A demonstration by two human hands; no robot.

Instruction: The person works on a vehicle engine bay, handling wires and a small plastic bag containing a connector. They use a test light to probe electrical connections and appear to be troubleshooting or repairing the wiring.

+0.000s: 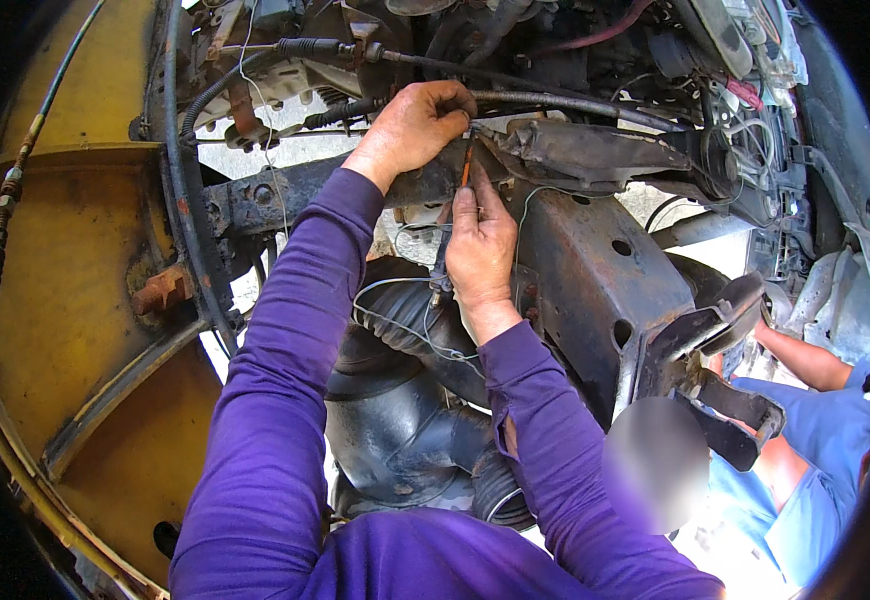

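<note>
My left hand point(420, 128) reaches over a dark metal crossbar point(300, 193), its thumb and fingers curled together in a pinch. Whatever sits between those fingertips is hidden. Just below and to the right, my right hand point(483, 245) is closed round a thin orange piece point(468, 163) that points up toward the left fingertips. Whether it is a wire or a slim tool, I cannot tell. A thin pale wire point(417, 337) loops beneath my right hand. Beside both hands, on the right, lies a dark, dirty sleeve-like cover point(590, 153).
A rusty frame beam point(605, 260) slopes down to the right. Below my hands are a corrugated black hose point(400, 312) and a black rounded housing point(395, 430). Yellow body panels point(85, 270) stand left. At lower right, a person in blue point(805, 430) is close to the frame.
</note>
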